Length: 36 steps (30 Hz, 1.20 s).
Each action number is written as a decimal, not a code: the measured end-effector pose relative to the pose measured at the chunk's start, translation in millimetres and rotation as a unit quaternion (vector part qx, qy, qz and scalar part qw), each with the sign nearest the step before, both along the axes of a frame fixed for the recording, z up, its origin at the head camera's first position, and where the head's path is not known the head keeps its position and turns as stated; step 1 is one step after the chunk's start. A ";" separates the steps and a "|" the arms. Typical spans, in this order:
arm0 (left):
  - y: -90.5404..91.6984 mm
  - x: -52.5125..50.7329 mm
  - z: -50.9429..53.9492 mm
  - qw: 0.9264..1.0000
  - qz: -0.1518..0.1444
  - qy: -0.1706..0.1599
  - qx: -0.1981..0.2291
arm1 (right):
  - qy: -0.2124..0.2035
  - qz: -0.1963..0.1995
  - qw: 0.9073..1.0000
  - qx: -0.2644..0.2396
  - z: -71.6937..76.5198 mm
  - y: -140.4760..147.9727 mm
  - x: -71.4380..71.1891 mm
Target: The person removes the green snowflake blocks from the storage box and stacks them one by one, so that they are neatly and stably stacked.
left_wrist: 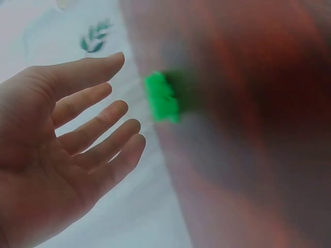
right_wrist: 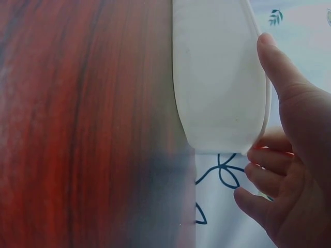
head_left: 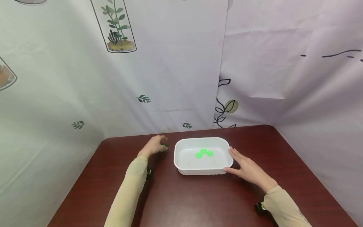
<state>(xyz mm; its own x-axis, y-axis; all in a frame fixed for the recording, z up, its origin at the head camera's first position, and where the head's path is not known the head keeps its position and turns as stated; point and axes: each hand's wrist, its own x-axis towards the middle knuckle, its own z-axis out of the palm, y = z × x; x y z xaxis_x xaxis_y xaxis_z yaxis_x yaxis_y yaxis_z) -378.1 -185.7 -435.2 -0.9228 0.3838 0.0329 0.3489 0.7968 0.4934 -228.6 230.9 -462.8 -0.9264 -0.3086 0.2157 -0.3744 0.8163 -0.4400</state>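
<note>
A white rectangular dish (head_left: 202, 172) sits on the dark red table in the head view. Three small green flower-shaped pieces (head_left: 203, 151) lie inside it. To the dish's left is my left hand (head_left: 153, 146), beside another green piece (head_left: 163, 148). In the left wrist view, that piece (left_wrist: 163, 97) appears just past the spread, relaxed fingers (left_wrist: 103, 119), with a visible gap. My right hand (head_left: 249, 168) holds the dish's right end. The right wrist view shows its thumb (right_wrist: 274, 59) against the rim and its bent fingers around the end of the dish (right_wrist: 220, 77).
The dark red wooden table (head_left: 181, 201) meets a pale fabric backdrop (head_left: 175, 69) printed with plants, just behind the dish. The same fabric hangs along both sides. Black wrist straps (head_left: 259, 208) show under the sleeves.
</note>
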 end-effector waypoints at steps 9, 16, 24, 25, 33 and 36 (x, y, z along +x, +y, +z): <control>21.5 -0.6 24.6 0.998 -0.024 -0.003 0.058 | 0.004 0.004 1.000 -0.001 -1.3 0.7 -1.2; 45.7 -0.6 41.7 0.995 -0.052 -0.006 0.089 | -0.002 0.004 1.000 -0.007 -2.6 1.9 -2.2; 78.2 -3.3 64.1 0.992 -0.087 0.000 0.095 | -0.017 0.005 1.000 -0.016 -1.3 4.0 -2.5; 83.3 -4.0 66.4 0.991 -0.092 -0.001 0.099 | -0.017 0.005 1.000 -0.018 -0.9 3.9 -2.4; 124.3 -3.1 73.3 0.987 -0.135 -0.008 0.083 | -0.015 0.005 1.000 -0.018 -0.2 2.9 -0.1; 138.7 -2.8 72.9 0.986 -0.150 -0.007 0.074 | -0.015 0.006 1.000 -0.017 0.3 2.3 -0.4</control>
